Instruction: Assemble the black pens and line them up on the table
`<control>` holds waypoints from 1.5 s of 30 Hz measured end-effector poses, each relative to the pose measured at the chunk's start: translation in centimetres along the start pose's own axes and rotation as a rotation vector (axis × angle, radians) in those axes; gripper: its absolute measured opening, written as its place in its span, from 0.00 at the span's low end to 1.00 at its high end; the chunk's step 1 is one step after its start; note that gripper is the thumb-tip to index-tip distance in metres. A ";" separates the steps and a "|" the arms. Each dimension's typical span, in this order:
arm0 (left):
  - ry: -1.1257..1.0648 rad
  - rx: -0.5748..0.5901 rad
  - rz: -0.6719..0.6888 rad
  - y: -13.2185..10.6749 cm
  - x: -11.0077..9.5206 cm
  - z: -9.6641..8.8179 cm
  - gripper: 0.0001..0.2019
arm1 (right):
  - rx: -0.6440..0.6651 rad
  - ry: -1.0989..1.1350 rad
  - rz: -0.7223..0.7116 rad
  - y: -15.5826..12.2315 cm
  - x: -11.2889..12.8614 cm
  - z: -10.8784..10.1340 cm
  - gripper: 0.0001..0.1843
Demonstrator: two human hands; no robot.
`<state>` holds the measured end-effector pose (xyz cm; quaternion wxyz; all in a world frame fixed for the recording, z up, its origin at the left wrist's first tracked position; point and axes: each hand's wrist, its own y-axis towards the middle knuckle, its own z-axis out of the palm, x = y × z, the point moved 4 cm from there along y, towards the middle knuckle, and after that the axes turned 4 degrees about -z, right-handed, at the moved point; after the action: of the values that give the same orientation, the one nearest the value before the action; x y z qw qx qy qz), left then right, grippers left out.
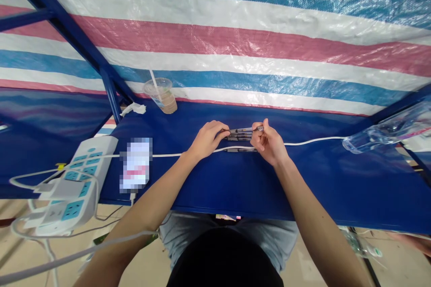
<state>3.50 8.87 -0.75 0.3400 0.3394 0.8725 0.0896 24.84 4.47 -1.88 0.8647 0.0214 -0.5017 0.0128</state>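
Note:
Several slim pens (240,137) lie side by side on the blue tabletop (229,184), roughly parallel to its edge. My left hand (210,139) is closed at their left ends, thumb and fingertips pinching the farthest pen (240,130). At that pen's right end, my right hand (268,143) has its fingers curled in a pinch around the tip. One more pen (237,150) lies nearer to me, apart from the others and partly under a white cable (303,142). My fingers hide the pens' ends.
On the left are a white power strip (79,184) with plugs and cables, and a phone (136,163). A plastic cup with a straw (163,98) and crumpled tissue (134,108) stand at the back. A clear bottle (373,136) lies at the right, before a striped sheet (235,36).

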 end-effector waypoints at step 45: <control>0.029 0.283 0.171 -0.2 -1.9 1.1 0.09 | -0.228 -1.167 -0.603 -0.6 1.1 -0.9 0.25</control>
<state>5.15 7.37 -0.60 0.2672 0.4556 0.8491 -0.0006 26.17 3.96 -1.42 0.4139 0.0725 -0.8577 -0.2964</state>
